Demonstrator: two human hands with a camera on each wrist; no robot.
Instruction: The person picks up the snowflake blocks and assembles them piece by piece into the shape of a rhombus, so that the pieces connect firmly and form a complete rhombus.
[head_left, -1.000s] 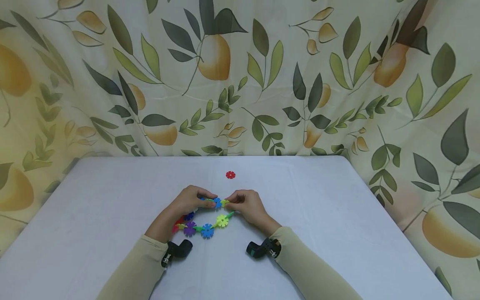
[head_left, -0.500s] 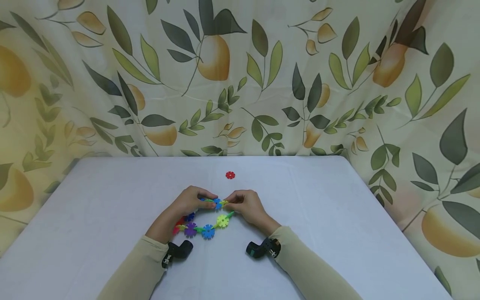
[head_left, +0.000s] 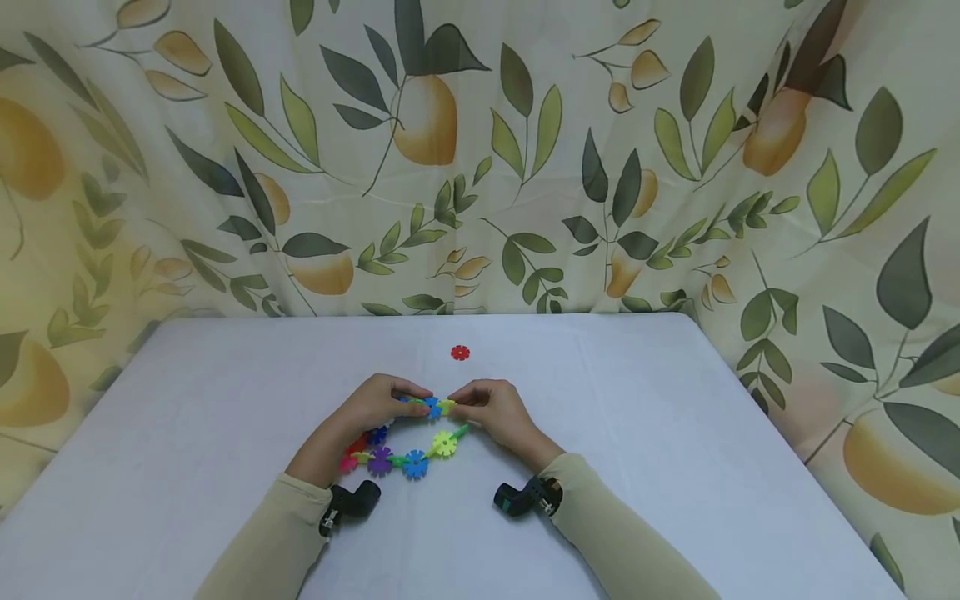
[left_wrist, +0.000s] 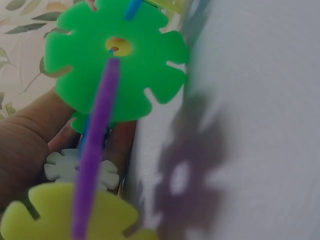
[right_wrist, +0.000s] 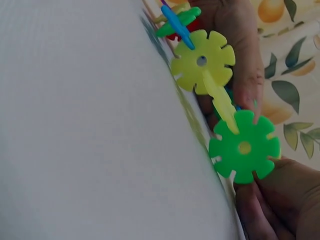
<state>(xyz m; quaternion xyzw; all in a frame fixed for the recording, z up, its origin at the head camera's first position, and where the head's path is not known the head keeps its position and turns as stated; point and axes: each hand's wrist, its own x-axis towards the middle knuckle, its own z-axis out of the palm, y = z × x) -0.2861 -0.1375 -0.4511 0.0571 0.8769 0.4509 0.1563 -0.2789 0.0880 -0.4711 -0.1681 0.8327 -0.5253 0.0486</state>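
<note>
A chain of notched plastic snowflake discs curves between the two hands in the head view, with a purple disc (head_left: 380,461), a blue disc (head_left: 416,464) and a yellow-green disc (head_left: 445,444) along its near side. The left hand (head_left: 377,402) pinches the far side of the chain by another blue disc (head_left: 432,407). Facing it, the right hand (head_left: 495,410) pinches a yellow disc (head_left: 446,407) that meets this blue one; fingers hide part of the joint. A green disc (right_wrist: 260,145) at the chain's near end hangs close to the right fingers in the right wrist view.
A single red disc (head_left: 461,353) lies farther back on the white-covered table (head_left: 637,400). Behind the table hangs a curtain (head_left: 480,167) printed with fruit and leaves. Each wrist wears a black camera.
Both hands keep their hold, the blue and yellow discs together. The left hand and the chain have shifted very slightly left; the red disc stays in its place.
</note>
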